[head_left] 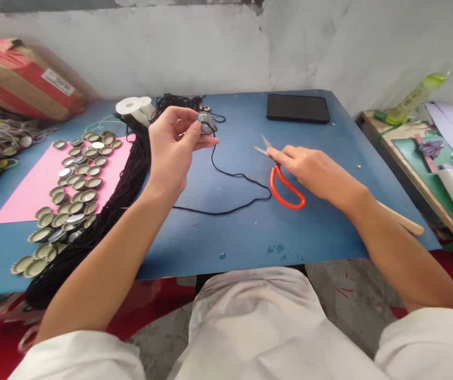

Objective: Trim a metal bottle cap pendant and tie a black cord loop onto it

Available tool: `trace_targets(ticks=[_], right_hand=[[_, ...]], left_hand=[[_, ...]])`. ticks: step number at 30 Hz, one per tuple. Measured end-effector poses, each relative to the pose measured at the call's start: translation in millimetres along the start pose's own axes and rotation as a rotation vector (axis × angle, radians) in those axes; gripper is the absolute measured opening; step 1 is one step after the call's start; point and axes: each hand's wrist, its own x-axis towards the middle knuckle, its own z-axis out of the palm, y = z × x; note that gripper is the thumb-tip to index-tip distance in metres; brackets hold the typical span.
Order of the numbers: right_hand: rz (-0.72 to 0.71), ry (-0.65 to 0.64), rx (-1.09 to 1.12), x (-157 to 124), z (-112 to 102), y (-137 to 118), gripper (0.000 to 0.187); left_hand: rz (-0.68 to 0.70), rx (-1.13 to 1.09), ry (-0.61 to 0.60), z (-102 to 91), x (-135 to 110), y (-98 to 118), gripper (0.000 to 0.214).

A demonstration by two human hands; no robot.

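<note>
Between the thumb and fingers of my left hand [175,142] is a grey bottle cap [207,122], raised above the table. A black cord [234,174] hangs from the cap and loops across the blue surface back toward the left. My right hand [303,166] rests low over the table, closed on a pair of scissors [288,189] with orange-red handles. The scissor blades are parted and point up and left, away from the cord. To the left, several loose bottle caps [78,184] lie in rows on and around a pink sheet [28,184].
A thick bundle of black cords [131,179] runs beside my left forearm. White spools [130,106] and tangled black cord [179,101] sit behind. A black phone [298,108] lies at the back right. A striped box [28,79] stands far left; a side table [412,174] adjoins the right.
</note>
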Motion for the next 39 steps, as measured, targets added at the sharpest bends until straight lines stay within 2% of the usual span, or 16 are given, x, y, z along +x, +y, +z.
trace_targets(ticks=[2,4,6,8,10,13,15,17,23,26,33,39], right_hand=[[0.062,0.179,0.173,1.3,3.2,3.1,0.06],[0.124,0.372,0.444,4.4,6.3,3.0,0.045],[0.152,0.478,0.758,8.6,8.7,-1.4,0.036],[0.141,0.479,1.062,12.7,10.3,-8.8,0.035],[0.123,0.426,1.3,15.6,11.3,-16.7,0.038],[0.114,0.308,1.493,17.1,11.6,-25.2,0.043],[0.109,0.24,1.53,16.4,11.2,-27.9,0.043],[0.104,0.227,1.529,14.6,10.3,-28.3,0.039],[0.071,0.319,1.455,8.5,5.9,-23.7,0.029],[0.142,0.351,1.414,8.7,2.8,-24.3,0.031],[0.221,0.251,1.223,12.5,3.7,-32.6,0.025],[0.348,0.267,1.205,13.4,8.5,-38.7,0.019]], left_hand=[[0.017,0.003,-0.001,-3.2,3.9,-3.8,0.034],[0.017,-0.004,-0.012,-1.7,4.6,-5.2,0.031],[0.018,-0.022,-0.025,4.8,1.0,-4.1,0.026],[0.028,-0.025,-0.044,13.9,-5.5,-2.1,0.02],[0.034,0.006,-0.082,22.3,-12.3,-0.7,0.015],[0.035,0.069,-0.136,29.2,-19.5,0.3,0.008],[0.049,0.107,-0.152,30.1,-21.8,1.6,0.007],[0.066,0.137,-0.166,29.4,-22.8,4.0,0.009],[0.061,0.183,-0.193,26.0,-22.2,10.9,0.007],[0.059,0.176,-0.194,26.0,-22.1,12.3,0.006],[0.043,0.156,-0.219,28.2,-25.9,16.0,0.008],[0.007,0.137,-0.241,31.3,-30.9,23.6,0.006]])
